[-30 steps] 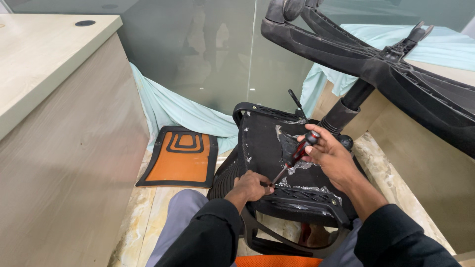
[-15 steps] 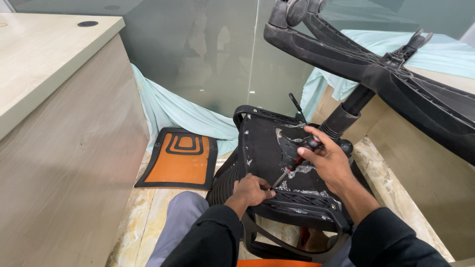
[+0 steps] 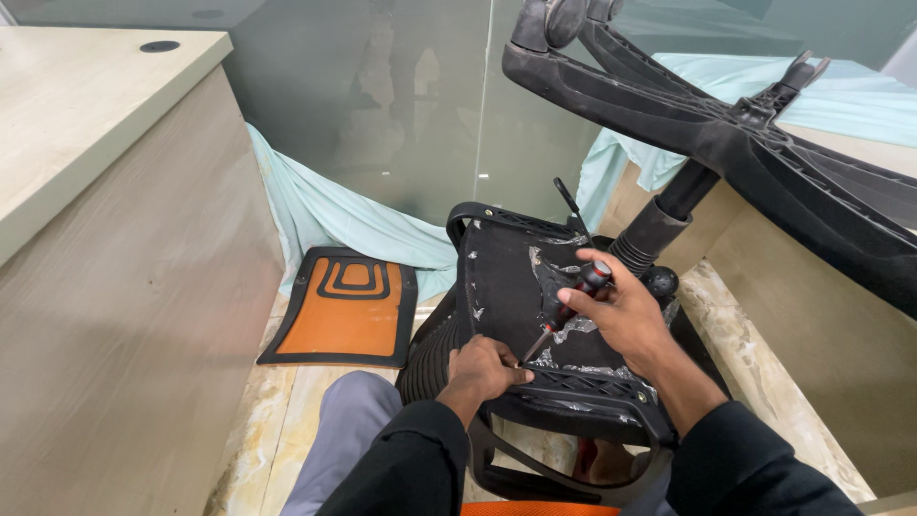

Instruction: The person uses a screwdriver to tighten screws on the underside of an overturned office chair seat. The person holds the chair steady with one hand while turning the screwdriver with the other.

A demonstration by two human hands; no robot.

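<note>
An office chair lies overturned on a marbled stone floor (image 3: 272, 420), with the black underside of its seat (image 3: 506, 287) facing up toward the camera. The surface of that underside carries patches of pale, flaky residue. The chair's star-shaped base (image 3: 726, 134) and its ribbed column (image 3: 650, 234) project up and to the right, well above the seat.

The right hand (image 3: 626, 315) is clenched around a screwdriver (image 3: 564, 311) with a red and black handle. The handle sits in the fingers and the shaft slants down and to the left, its tip meeting the seat underside just beside the left hand. The left hand (image 3: 482, 368) rests on the near edge of the seat, fingers curled and pinched close to the screwdriver tip; whether they grasp a small part there cannot be told. Both forearms wear dark sleeves, and a grey trouser leg (image 3: 344, 430) lies below the left arm.

To the left of the seat, an orange pad with a black border (image 3: 344, 311) lies flat on the floor, near but apart from the chair. A pale blue-green cloth (image 3: 334, 215) is draped behind it along a glass partition (image 3: 411, 105). A light wooden desk (image 3: 105, 201) stands at the left edge.
</note>
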